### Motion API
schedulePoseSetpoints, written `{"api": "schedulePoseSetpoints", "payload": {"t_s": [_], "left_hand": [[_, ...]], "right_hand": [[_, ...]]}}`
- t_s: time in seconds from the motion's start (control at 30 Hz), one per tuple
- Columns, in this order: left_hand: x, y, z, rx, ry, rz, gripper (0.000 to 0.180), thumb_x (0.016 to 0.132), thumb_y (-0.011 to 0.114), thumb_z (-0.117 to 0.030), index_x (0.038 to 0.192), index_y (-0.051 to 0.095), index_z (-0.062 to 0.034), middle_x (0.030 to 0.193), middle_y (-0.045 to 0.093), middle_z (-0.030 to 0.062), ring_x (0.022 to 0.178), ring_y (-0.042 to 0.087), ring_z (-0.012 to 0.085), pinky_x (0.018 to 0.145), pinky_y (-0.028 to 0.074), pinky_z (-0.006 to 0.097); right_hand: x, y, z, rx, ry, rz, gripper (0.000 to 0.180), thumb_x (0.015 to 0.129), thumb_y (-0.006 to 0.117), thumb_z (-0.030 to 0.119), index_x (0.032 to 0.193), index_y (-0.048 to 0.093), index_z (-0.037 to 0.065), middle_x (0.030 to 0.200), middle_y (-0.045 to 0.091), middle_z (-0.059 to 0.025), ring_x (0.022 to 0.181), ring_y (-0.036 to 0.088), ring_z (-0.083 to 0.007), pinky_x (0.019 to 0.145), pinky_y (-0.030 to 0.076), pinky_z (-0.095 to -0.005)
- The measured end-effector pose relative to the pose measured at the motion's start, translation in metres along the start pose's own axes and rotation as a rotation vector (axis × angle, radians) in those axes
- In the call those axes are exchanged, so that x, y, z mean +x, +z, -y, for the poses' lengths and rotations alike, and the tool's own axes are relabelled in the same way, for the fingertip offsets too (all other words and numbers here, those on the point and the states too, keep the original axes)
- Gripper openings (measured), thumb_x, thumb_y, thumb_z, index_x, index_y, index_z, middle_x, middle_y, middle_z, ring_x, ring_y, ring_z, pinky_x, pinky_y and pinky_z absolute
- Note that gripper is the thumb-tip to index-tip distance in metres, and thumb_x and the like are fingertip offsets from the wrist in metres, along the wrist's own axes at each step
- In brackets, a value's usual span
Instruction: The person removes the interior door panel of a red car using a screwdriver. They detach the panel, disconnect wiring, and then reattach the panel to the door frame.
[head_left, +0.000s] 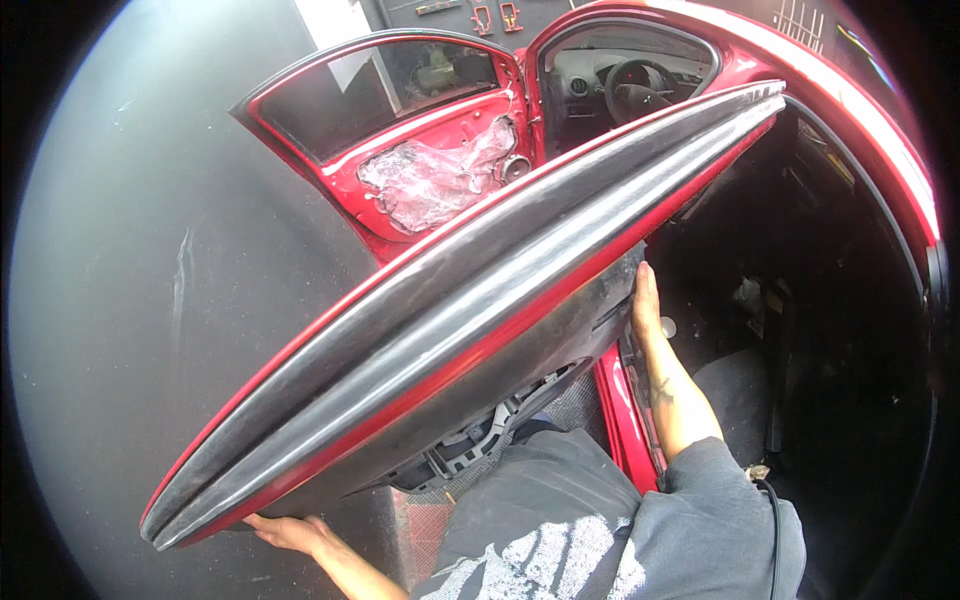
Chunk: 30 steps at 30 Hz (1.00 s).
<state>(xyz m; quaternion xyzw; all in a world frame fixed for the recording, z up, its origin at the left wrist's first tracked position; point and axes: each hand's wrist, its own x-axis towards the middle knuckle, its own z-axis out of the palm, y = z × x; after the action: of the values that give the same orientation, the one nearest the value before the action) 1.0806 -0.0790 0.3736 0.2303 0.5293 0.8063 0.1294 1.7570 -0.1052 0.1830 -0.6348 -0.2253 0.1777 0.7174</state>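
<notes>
A long red car door with black and grey strips along its upper edge slants across the view, from lower left to upper right. Its dark inner panel faces me, with bare grey plastic framework showing at the lower part. At the lower left end, my left hand grips the edge, fingers partly tucked underneath. My right hand is closed on the panel's right edge, its fingers mostly hidden behind. I cannot see whether this door is attached to the car.
A red car body curves along the right, around a dark interior with a steering wheel. Beyond the held door, another red door stands open, its inside bare and partly covered by plastic film. Grey floor lies to the left.
</notes>
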Motion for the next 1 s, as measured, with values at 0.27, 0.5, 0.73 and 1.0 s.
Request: {"api": "schedulePoseSetpoints", "payload": {"t_s": [0.27,0.5,0.73,1.0], "left_hand": [[0.001,0.0,0.008,0.025,0.008,-0.021,0.09,0.112,0.058,-0.056,0.152,0.041,0.0227,0.156,0.05,0.0404,0.137,0.062,0.0454,0.12,0.053,0.052],[0.007,-0.012,0.013,0.172,0.031,-0.012,0.09,0.113,0.056,-0.057,0.152,0.038,0.0225,0.155,0.048,0.043,0.138,0.061,0.0463,0.12,0.053,0.051],[0.008,-0.006,0.034,0.113,0.07,0.058,0.09,0.114,0.053,-0.057,0.153,0.036,0.0225,0.153,0.048,0.0457,0.135,0.063,0.0474,0.117,0.055,0.051],[0.0,-0.002,0.02,0.115,0.075,0.083,0.089,0.115,0.053,-0.054,0.162,0.026,0.0155,0.159,0.041,0.0433,0.142,0.056,0.048,0.119,0.053,0.052]], "right_hand": [[-0.001,0.017,0.002,-0.202,-0.09,-0.139,0.084,0.115,0.033,0.069,0.161,0.048,0.0,0.163,0.053,-0.0264,0.154,0.048,-0.0386,0.127,0.035,-0.0443],[-0.007,0.045,0.009,-0.203,-0.068,-0.298,0.076,0.116,0.034,0.063,0.153,0.055,0.0,0.155,0.059,-0.0285,0.148,0.053,-0.0422,0.123,0.039,-0.0471],[-0.002,0.061,-0.006,-0.338,-0.037,-0.394,0.067,0.117,0.036,0.059,0.153,0.053,0.005,0.149,0.06,-0.031,0.141,0.056,-0.0484,0.119,0.042,-0.0538],[-0.01,0.056,0.021,-0.359,-0.043,-0.373,0.07,0.116,0.039,0.058,0.163,0.045,0.007,0.158,0.053,-0.0309,0.148,0.049,-0.0489,0.125,0.036,-0.0532]]}}
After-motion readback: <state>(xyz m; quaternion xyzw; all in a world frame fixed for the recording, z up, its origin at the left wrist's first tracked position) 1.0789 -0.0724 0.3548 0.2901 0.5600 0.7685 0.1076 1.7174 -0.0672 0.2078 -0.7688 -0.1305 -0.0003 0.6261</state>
